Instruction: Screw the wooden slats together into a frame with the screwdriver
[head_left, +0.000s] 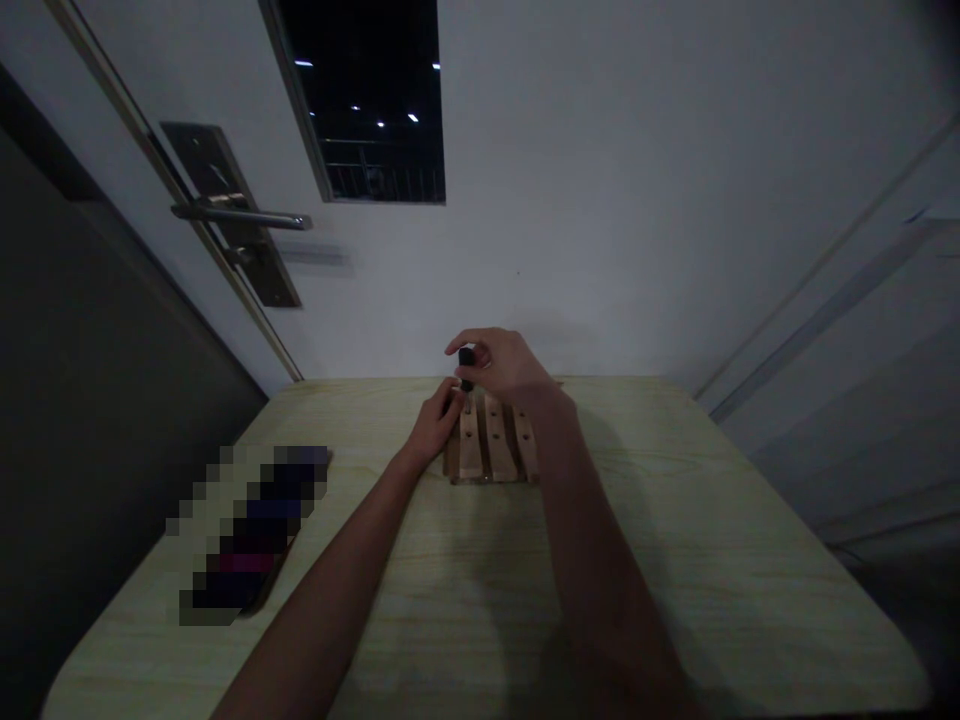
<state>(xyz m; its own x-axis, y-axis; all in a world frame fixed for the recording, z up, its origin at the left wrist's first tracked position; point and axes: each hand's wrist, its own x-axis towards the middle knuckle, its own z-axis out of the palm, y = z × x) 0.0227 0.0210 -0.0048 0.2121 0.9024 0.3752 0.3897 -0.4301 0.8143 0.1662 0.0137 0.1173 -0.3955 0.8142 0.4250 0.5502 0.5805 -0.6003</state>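
A small wooden slatted piece [470,462] lies on the table, its pale strips marked with dark round holes or screw heads. My left hand [436,420] is closed on its far left edge, thumb and fingers pressing at the corner. Above that corner, my right hand [502,362] pinches an upright black-handled screwdriver [466,370] between thumb and fingers. Its lower end points at the leftmost strip; whether the tip touches is too dim to tell. My right wrist and forearm hide the right part of the wooden piece.
The light wood-grain table [450,600] ends against a white door [600,200]. At left on the tabletop lies a dark phone-like object [300,490], largely pixelated. A metal door handle [247,215] juts out above the table's far left corner. A dark window [375,100] is set in the door.
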